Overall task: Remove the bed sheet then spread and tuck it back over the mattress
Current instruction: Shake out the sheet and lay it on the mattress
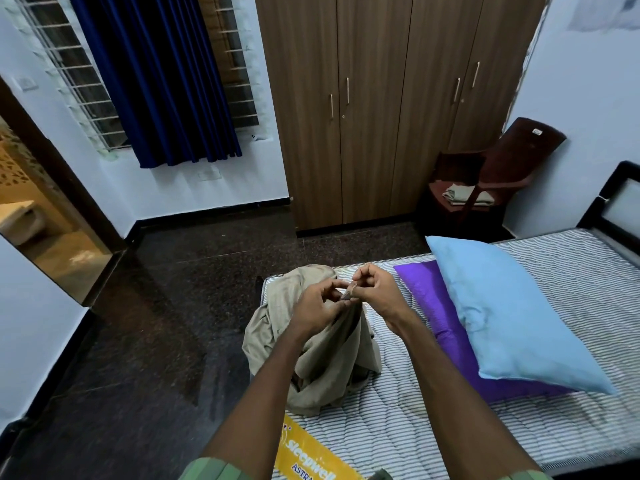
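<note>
The beige bed sheet (322, 362) is bunched in a heap at the near left corner of the bare striped mattress (398, 431). Part of it is lifted off the heap. My left hand (320, 304) and my right hand (375, 289) meet above the heap, and each pinches the sheet's edge between thumb and fingers. The cloth hangs down from my fingers to the mattress. The lower part of the heap spills slightly over the mattress's left edge.
A light blue pillow (512, 313) lies on a purple pillow (436, 306) to the right on the mattress. A brown chair (485, 174) with folded cloth stands by the wardrobe (381, 109). Dark floor (156, 323) lies left of the bed; a doorway opens far left.
</note>
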Demonstrator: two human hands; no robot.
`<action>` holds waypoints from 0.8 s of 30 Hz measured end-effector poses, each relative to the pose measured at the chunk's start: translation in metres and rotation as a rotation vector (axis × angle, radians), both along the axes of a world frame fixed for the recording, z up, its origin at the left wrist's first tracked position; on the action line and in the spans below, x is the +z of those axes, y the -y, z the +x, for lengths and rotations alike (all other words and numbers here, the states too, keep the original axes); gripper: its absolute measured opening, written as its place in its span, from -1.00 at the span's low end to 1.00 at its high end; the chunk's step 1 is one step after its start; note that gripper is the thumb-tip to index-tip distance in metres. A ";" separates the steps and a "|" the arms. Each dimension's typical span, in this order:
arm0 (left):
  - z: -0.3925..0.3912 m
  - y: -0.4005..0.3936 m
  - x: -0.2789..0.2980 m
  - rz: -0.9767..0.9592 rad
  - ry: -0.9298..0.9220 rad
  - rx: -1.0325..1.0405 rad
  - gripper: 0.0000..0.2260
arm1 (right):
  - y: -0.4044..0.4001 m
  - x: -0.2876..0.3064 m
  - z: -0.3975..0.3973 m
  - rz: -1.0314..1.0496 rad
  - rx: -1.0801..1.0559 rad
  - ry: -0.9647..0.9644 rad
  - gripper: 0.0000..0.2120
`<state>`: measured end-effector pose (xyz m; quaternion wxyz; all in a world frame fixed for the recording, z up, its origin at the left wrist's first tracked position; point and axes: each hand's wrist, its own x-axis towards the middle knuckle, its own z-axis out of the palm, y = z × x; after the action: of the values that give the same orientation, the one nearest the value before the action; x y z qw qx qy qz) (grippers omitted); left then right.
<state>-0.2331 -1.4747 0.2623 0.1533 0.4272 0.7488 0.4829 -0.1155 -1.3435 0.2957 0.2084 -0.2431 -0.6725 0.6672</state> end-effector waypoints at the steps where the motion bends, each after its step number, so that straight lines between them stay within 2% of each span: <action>1: -0.003 0.000 0.003 -0.012 -0.020 -0.010 -0.73 | 0.000 0.000 0.001 -0.001 -0.009 -0.013 -0.74; 5: -0.009 0.001 0.015 -0.039 -0.109 -0.031 -0.88 | -0.001 -0.001 0.001 0.094 0.001 0.010 -0.76; 8: -0.010 0.000 0.017 -0.010 -0.142 -0.006 -0.87 | -0.005 -0.003 0.001 0.190 0.027 0.036 -0.82; 14: -0.005 -0.008 0.012 0.045 -0.127 -0.017 -0.75 | -0.009 0.003 -0.003 0.260 0.052 0.040 -0.80; 21: -0.002 -0.011 0.001 -0.013 -0.125 0.031 -0.80 | -0.020 0.008 -0.001 0.307 -0.015 0.028 -0.74; 24: 0.001 -0.017 -0.003 0.024 -0.012 0.054 -0.80 | -0.025 0.006 0.001 0.344 -0.015 0.063 -0.69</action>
<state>-0.2323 -1.4579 0.2596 0.1307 0.4117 0.7551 0.4931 -0.1147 -1.3184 0.3021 0.2308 -0.2296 -0.7811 0.5328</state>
